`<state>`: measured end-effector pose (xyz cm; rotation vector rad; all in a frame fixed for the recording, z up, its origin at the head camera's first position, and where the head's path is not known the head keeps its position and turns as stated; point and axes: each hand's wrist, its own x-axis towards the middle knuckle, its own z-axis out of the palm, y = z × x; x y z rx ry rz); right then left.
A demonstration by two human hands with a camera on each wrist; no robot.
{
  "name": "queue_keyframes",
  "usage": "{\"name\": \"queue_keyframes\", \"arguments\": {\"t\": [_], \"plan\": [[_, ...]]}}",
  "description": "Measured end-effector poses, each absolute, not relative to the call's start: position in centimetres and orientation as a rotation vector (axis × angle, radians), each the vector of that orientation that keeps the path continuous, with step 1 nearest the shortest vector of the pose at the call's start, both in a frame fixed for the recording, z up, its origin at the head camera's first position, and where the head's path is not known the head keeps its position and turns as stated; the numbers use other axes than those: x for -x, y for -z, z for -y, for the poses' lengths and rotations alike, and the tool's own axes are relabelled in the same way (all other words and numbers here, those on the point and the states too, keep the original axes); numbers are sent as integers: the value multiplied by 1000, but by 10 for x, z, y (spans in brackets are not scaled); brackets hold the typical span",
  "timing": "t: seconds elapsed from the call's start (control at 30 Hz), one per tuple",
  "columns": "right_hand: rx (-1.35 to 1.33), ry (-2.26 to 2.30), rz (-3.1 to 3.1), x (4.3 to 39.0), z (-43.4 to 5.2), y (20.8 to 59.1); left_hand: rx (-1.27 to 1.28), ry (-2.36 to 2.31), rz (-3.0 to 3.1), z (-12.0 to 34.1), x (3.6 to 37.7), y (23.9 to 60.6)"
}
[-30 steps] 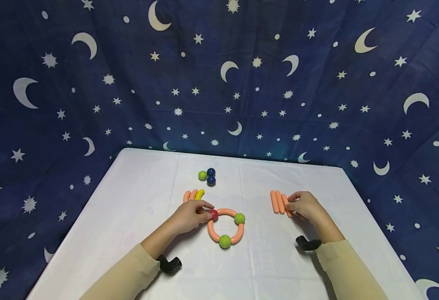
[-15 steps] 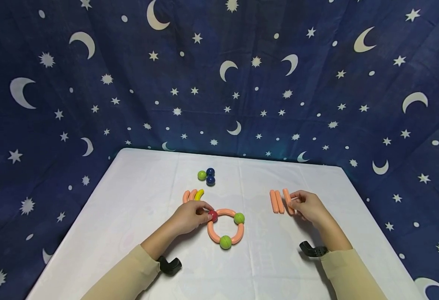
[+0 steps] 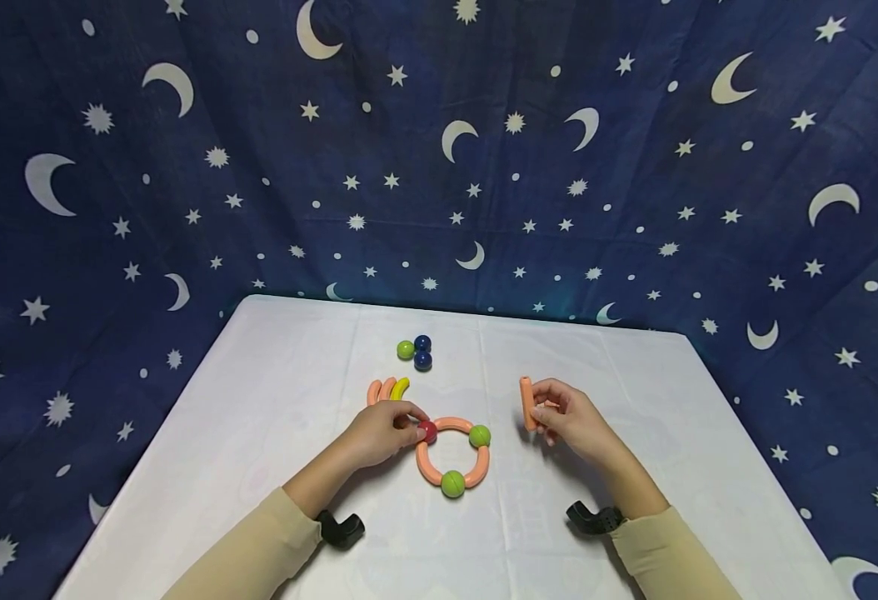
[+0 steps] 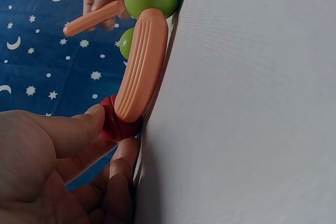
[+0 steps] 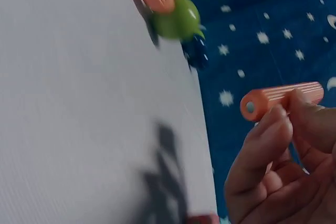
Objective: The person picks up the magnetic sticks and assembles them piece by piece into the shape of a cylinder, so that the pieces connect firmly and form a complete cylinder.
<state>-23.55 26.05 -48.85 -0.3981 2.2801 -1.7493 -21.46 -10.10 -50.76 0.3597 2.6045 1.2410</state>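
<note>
On the white tabletop a ring of curved orange rods (image 3: pixel 427 465) is joined by a red ball (image 3: pixel 429 430) and two green balls (image 3: pixel 452 483). My left hand (image 3: pixel 379 435) pinches the red ball between thumb and fingers; the left wrist view has that ball (image 4: pixel 119 124) at the end of a grooved curved rod (image 4: pixel 140 69). To the right of the ring, my right hand (image 3: pixel 576 423) holds a straight orange rod (image 3: pixel 526 402) by thumb and fingertips, raised off the table. A grey disc shows in the end of this rod (image 5: pixel 281 97).
Behind the ring lie a loose green ball (image 3: pixel 405 350) and two dark blue balls (image 3: pixel 422 361). Two curved orange rods (image 3: pixel 386 389) and a yellow one (image 3: pixel 401 388) are partly behind my left hand. The other straight rods are mostly hidden behind my right hand.
My right hand has lifted one straight orange rod from the group of three and carried it left toward the ring. My left hand stays at the red ball.
</note>
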Motion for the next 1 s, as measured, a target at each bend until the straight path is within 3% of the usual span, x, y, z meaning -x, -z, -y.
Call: {"name": "queue_keyframes", "arguments": {"t": [0.2, 0.43, 1.0], "plan": [[543, 1758, -2175, 231, -235, 493, -379, -1247, -2599, 100, 216, 508], [528, 1743, -2246, 229, -213, 495, -374, -1226, -2603, 100, 215, 506], [555, 1702, -2335, 225, -202, 500, -345, -1231, -2592, 100, 215, 505]]}}
